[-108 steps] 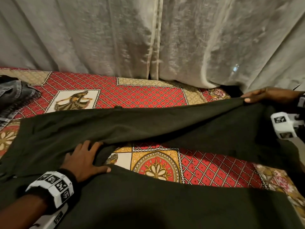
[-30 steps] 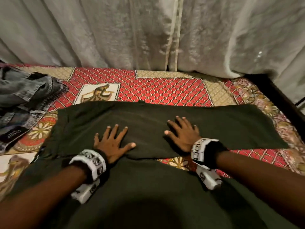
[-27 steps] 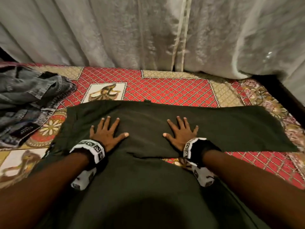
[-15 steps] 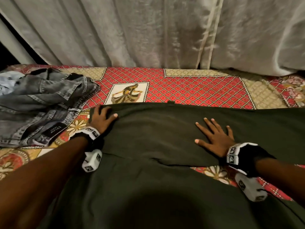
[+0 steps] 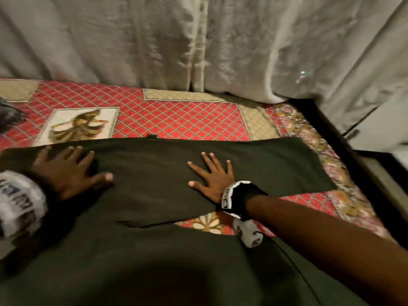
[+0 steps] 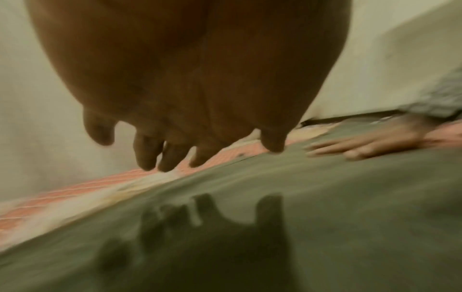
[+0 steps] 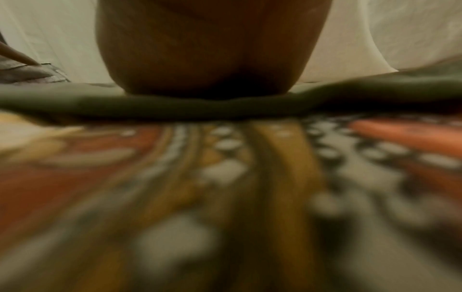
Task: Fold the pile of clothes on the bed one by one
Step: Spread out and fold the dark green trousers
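Note:
A dark green garment (image 5: 154,173) lies spread across the bed, its far part folded over into a long flat band. My left hand (image 5: 66,171) is flat on the band's left end with fingers spread, and it is blurred. In the left wrist view the left hand (image 6: 187,98) casts a shadow on the garment (image 6: 325,217). My right hand (image 5: 212,175) presses flat on the middle of the band, fingers straight and fanned. The right wrist view shows the palm (image 7: 207,49) resting on the garment's folded edge (image 7: 150,106).
The red and gold patterned bedspread (image 5: 176,115) shows beyond the garment and in a gap near my right wrist. Pale curtains (image 5: 198,40) hang along the far side. A dark bed frame edge (image 5: 353,155) runs down the right. A scrap of grey jeans (image 5: 6,115) shows at the left edge.
My left hand has slid from the band's far left corner back toward the middle. The right hand stays flat on the garment. The view has swung right, so the jeans pile is nearly out of sight.

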